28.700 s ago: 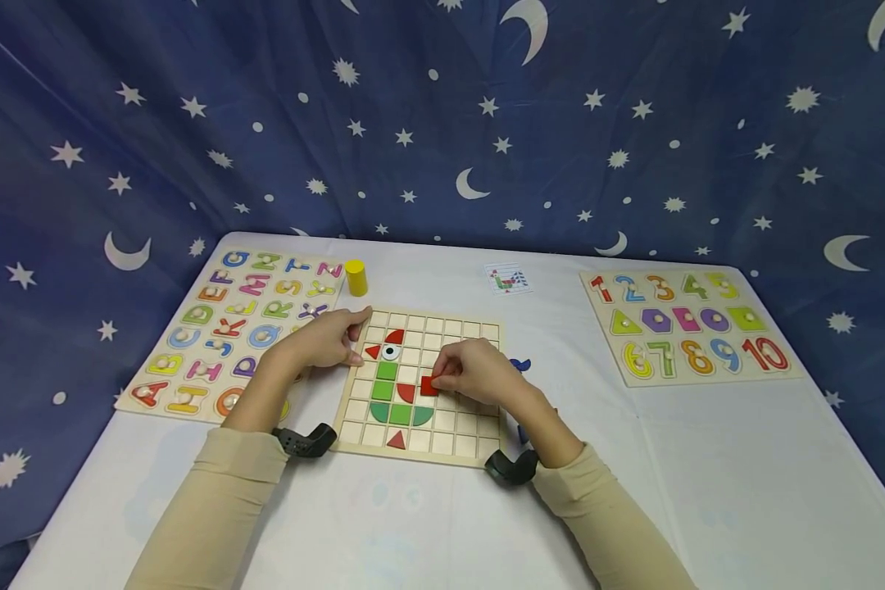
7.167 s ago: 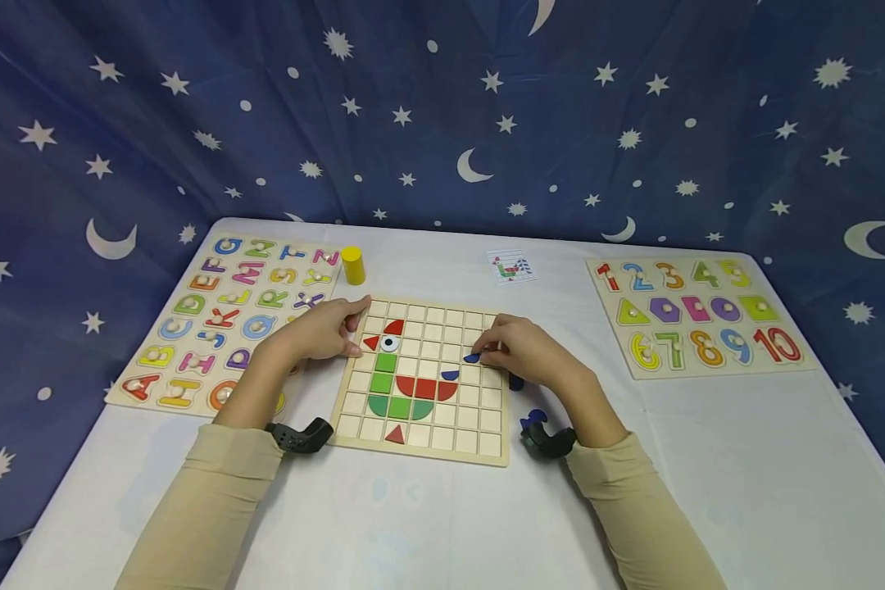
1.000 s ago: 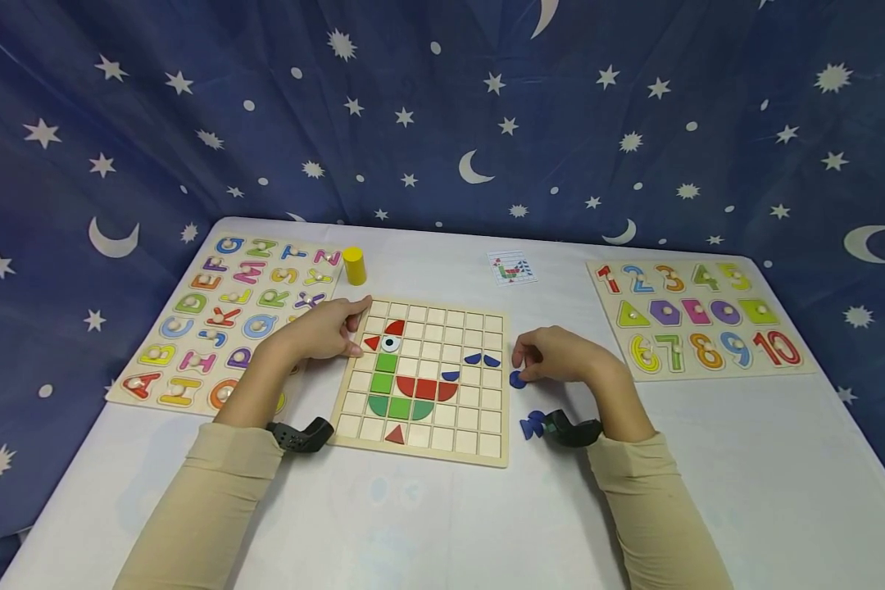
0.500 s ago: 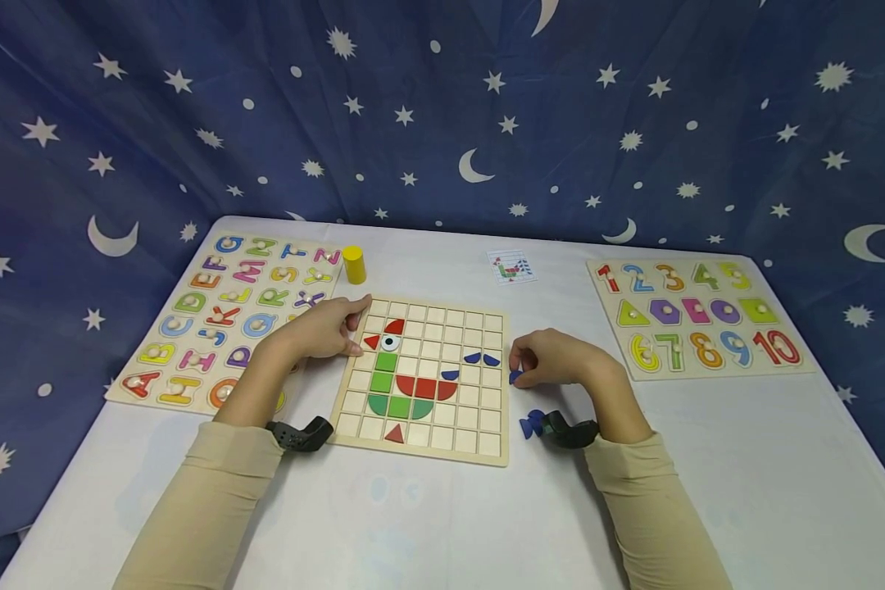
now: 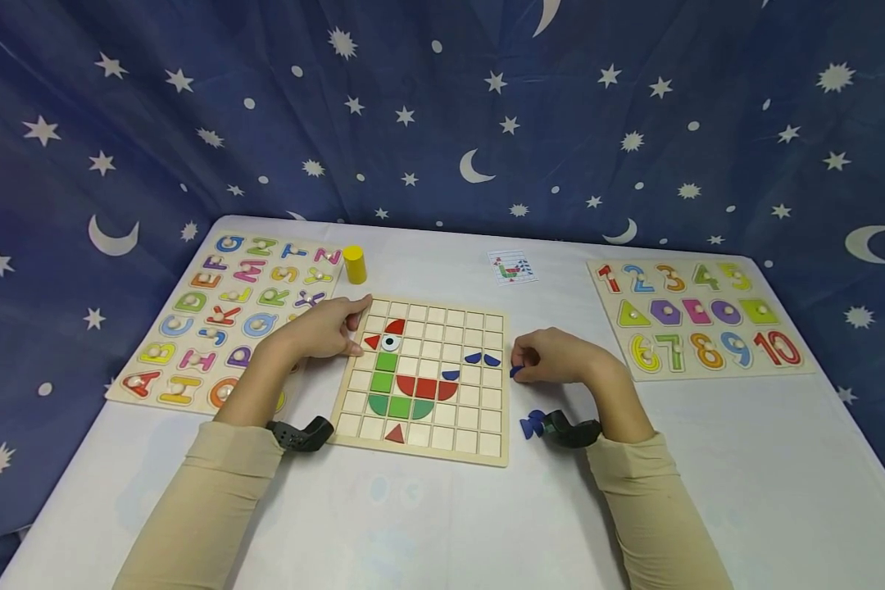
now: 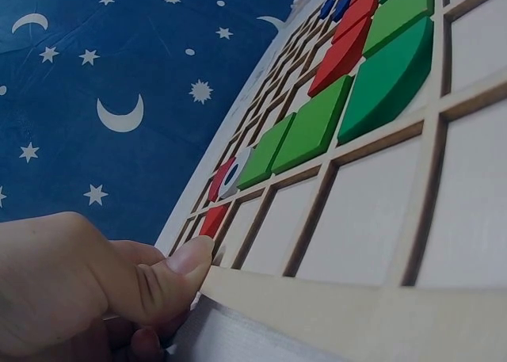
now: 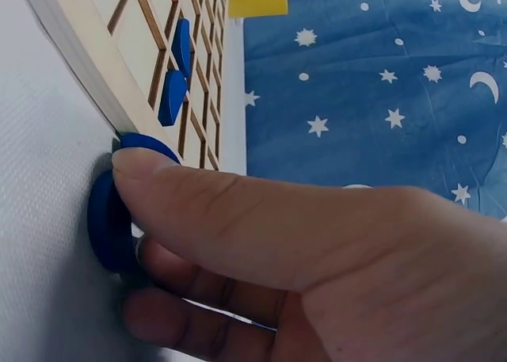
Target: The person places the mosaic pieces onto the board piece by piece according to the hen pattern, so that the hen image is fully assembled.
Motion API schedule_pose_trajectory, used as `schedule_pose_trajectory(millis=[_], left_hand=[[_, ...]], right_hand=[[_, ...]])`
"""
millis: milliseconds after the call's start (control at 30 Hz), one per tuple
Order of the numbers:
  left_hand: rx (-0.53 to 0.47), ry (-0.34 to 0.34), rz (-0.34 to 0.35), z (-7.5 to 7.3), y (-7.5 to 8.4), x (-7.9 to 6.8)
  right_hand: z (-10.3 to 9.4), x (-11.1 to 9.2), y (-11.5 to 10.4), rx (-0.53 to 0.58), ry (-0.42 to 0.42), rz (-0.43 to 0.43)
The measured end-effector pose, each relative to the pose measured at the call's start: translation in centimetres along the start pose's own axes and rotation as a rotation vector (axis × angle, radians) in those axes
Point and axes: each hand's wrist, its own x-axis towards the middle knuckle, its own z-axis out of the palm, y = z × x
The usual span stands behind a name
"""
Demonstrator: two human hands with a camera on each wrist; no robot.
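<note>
A square wooden grid board (image 5: 442, 442) lies on the table, bearing green, red and blue flat pieces and an eye piece (image 5: 390, 342). My left hand (image 5: 320, 332) holds its upper left edge, thumb on the rim in the left wrist view and the other fingers partly hidden. Just off the right edge, my right hand (image 5: 556, 356) pinches a small blue curved-edged piece (image 7: 146, 142). Another blue piece (image 7: 109, 227) shows below the thumb in the right wrist view. Two blue pieces (image 5: 473, 358) sit side by side in the board's right part, a third above the red row (image 5: 426, 389).
More blue pieces (image 5: 533, 424) lie near the right wrist camera. A picture card (image 5: 512, 267) is behind the board, and a yellow cylinder (image 5: 354, 265) stands at its upper left. An alphabet puzzle (image 5: 214, 328) lies left, a number puzzle (image 5: 696, 319) right.
Over the longer span, red and blue pieces joined the board. Since 7.2 seconds ago my right hand moved right, off the board; within the last second the blue pieces there shifted in its fingertips.
</note>
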Motion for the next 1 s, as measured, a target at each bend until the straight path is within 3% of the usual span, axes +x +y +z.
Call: schedule_pose_trajectory(millis=[300, 633, 1000], left_hand=[[0.003, 0.001, 0.005, 0.0, 0.0, 0.1], [-0.007, 0.0, 0.006, 0.0, -0.2, 0.0], [-0.01, 0.0, 0.006, 0.0, 0.0, 0.0]], right_hand=[[-0.5, -0.2, 0.2, 0.002, 0.046, 0.023], [-0.5, 0.1, -0.6, 0.073, 0.146, -0.084], [0.0, 0.5, -0.9, 0.112, 0.152, -0.134]])
